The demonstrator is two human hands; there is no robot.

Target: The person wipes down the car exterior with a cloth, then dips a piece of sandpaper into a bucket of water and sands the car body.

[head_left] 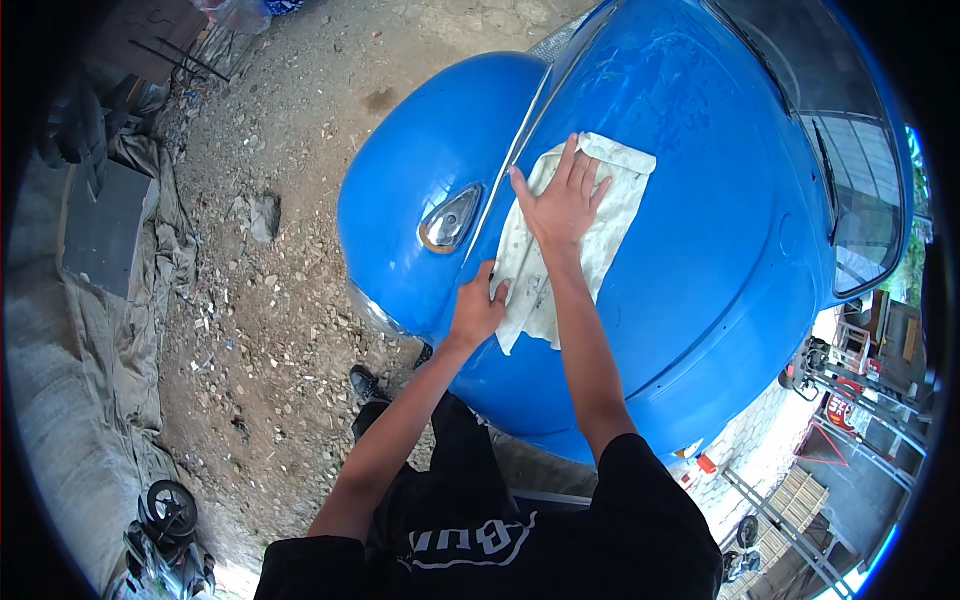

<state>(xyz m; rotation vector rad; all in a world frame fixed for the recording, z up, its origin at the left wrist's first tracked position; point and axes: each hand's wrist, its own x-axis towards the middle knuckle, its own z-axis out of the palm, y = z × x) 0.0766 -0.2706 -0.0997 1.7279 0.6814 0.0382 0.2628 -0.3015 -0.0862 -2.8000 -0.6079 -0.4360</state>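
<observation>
A pale, lightly stained cloth (538, 285) lies spread over the glossy blue hood of a car (690, 240). Flat on its upper part rests my right hand (562, 208), fingers spread, pressing the cloth against the paint. My left hand (478, 310) is at the cloth's lower left edge, over the seam between hood and fender. Its fingers are curled, with the thumb against the cloth's edge; part of that grip is hidden. Left of the seam bulges the rounded blue fender (430, 130), carrying a chrome teardrop-shaped lamp (452, 218). Cloudy streaks mark the hood beyond the cloth.
The windshield (850, 130) with its wiper rises at the right. Stony dirt ground (270, 330) lies left of the car, with a larger rock (263, 217). A motorcycle (170, 530) stands at lower left. Metal rails (785, 535) and assorted items are at lower right.
</observation>
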